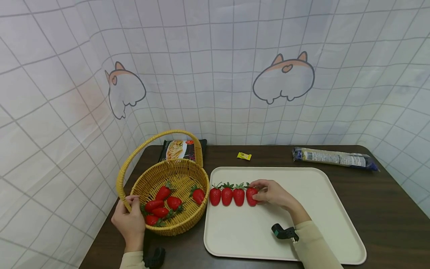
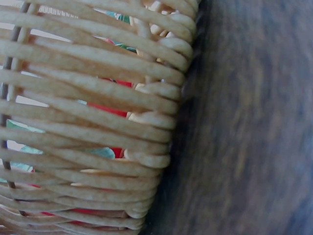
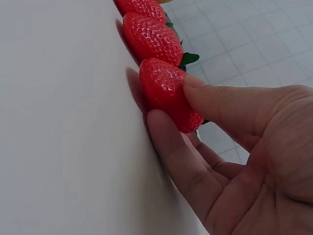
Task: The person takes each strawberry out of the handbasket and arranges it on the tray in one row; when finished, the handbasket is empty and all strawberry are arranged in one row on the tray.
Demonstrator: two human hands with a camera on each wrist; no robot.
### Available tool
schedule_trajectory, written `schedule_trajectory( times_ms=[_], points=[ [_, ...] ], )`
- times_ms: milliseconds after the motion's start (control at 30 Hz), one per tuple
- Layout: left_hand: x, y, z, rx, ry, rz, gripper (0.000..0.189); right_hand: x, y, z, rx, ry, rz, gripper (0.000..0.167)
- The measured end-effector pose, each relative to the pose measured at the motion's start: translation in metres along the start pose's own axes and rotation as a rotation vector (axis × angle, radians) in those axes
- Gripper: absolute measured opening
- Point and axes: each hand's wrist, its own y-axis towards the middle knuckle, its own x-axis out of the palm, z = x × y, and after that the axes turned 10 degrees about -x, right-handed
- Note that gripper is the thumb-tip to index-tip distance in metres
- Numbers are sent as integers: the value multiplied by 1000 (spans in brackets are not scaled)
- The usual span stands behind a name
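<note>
My right hand [image 1: 276,195] pinches a red strawberry [image 1: 250,195] with green leaves between thumb and fingers, low on the white tray [image 1: 255,239]. It is the rightmost in a row of several strawberries [image 1: 227,196] along the tray's left part, leaves toward the back. In the right wrist view the thumb lies on top of the held strawberry [image 3: 164,88]. My left hand [image 1: 130,224] grips the yellow woven basket [image 1: 178,228] at its left side, where the handle meets the rim. Several strawberries [image 1: 174,203] lie inside. The left wrist view shows only the basket's weave [image 2: 88,117] close up.
The basket's tall arched handle [image 1: 147,144] rises over its left and back. Behind stand a dark food packet [image 1: 179,149], a small yellow wrapped piece [image 1: 244,156] and a long clear-and-blue package [image 1: 334,158]. A checkered cloth [image 1: 228,74] hangs behind the dark table [image 1: 399,224].
</note>
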Motion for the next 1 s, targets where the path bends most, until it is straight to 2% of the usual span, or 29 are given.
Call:
schedule_trajectory(
  times_ms=[333, 1000],
  points=[
    [0, 0, -1, 10, 12, -3, 10, 0, 0, -1, -16, 50, -20, 38],
    [-2, 0, 0, 11, 22, -4, 10, -4, -2, -1, 11, 38, 1, 36]
  ],
)
